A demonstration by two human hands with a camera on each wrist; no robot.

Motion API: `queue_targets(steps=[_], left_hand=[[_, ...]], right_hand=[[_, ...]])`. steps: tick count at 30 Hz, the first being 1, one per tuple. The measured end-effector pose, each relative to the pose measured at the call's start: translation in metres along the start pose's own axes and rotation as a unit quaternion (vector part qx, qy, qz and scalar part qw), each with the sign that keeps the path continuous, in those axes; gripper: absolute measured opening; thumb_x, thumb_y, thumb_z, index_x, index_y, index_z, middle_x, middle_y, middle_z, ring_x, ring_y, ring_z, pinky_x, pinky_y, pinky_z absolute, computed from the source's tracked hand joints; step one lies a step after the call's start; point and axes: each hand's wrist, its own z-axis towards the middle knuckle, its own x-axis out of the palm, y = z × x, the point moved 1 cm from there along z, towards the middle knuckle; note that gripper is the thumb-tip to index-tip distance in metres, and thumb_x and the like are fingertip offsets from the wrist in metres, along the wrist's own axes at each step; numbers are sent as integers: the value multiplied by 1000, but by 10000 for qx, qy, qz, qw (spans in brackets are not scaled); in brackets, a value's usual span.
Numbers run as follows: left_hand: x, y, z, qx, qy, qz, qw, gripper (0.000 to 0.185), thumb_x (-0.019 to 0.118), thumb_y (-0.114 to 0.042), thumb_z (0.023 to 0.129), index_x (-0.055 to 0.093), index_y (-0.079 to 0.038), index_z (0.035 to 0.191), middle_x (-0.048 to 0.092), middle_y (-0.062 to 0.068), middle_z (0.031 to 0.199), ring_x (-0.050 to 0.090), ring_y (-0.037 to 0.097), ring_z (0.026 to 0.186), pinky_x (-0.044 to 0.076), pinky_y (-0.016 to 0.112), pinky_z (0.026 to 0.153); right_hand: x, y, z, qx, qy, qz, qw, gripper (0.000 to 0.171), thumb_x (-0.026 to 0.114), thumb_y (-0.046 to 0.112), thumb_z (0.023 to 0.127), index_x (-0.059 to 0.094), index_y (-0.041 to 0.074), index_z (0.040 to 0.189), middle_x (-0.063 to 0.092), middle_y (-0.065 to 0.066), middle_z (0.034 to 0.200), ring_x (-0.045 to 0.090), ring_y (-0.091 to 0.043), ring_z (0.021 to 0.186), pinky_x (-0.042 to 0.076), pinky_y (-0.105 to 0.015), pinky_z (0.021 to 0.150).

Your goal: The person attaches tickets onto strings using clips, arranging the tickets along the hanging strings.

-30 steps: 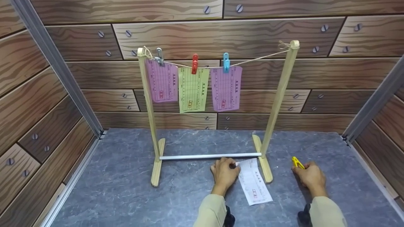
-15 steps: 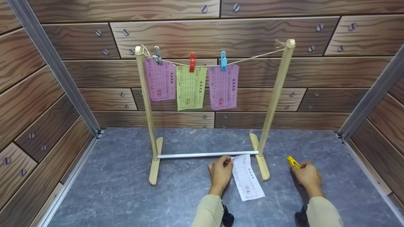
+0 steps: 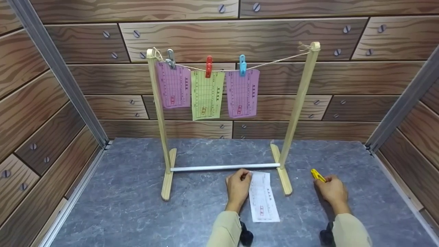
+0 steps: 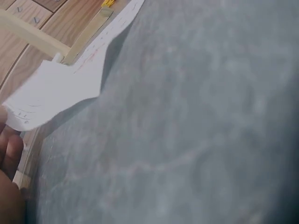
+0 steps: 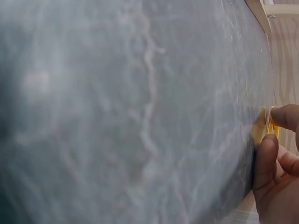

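My left hand (image 3: 237, 188) pinches the upper left corner of a white printed slip (image 3: 263, 197), just in front of the stand's white crossbar (image 3: 224, 167). The left wrist view shows the same slip (image 4: 70, 84) bent and partly raised off the surface. Right of the stand, my right hand (image 3: 333, 192) holds a yellow clothespin (image 3: 317, 175) between thumb and fingers, low over the tabletop. On the string above hang a purple slip (image 3: 174, 87) under a grey clothespin (image 3: 170, 59), a yellow-green slip (image 3: 206, 96) under a red one, and another purple slip (image 3: 242, 94) under a blue one.
The wooden stand has a left post (image 3: 159, 113) and a right post (image 3: 299, 106) on flat feet. A thin string (image 3: 277, 62) joins their tops. Wood-patterned walls (image 3: 360, 79) with metal corner profiles (image 3: 65, 75) enclose the grey marbled tabletop (image 3: 130, 212).
The white slip has swung leftward and now lies straighter beside my left hand, which shifted slightly left. My right hand keeps its hold on the yellow clothespin. The whole view has shifted a little.
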Motion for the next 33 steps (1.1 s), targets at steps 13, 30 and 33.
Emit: queue_targets(steps=[13,30,33], left_hand=[[-9,3,1,-211,260,-857,9958,7,72,-12,91,74,-17,87,59,-13,70,54,4,64,46,25,60],[-10,4,1,-345,388,-1078,9928,9,72,-11,92,72,-18,86,57,-12,69,52,6,63,44,25,59],[-10,4,0,-366,388,-1145,9920,10,72,-11,92,72,-19,86,57,-11,69,52,6,62,44,26,59]], right_hand=[[-1,-4,-8,560,23,2161,9748,41,63,16,95,50,-12,121,62,-8,80,61,-14,62,53,-29,53],[-20,-4,-18,1514,255,4846,8611,42,63,10,100,50,7,140,70,6,79,71,-12,72,58,-29,69],[-27,3,-20,1514,352,5351,8304,12,65,13,99,68,19,110,72,7,83,70,-12,72,58,-27,68]])
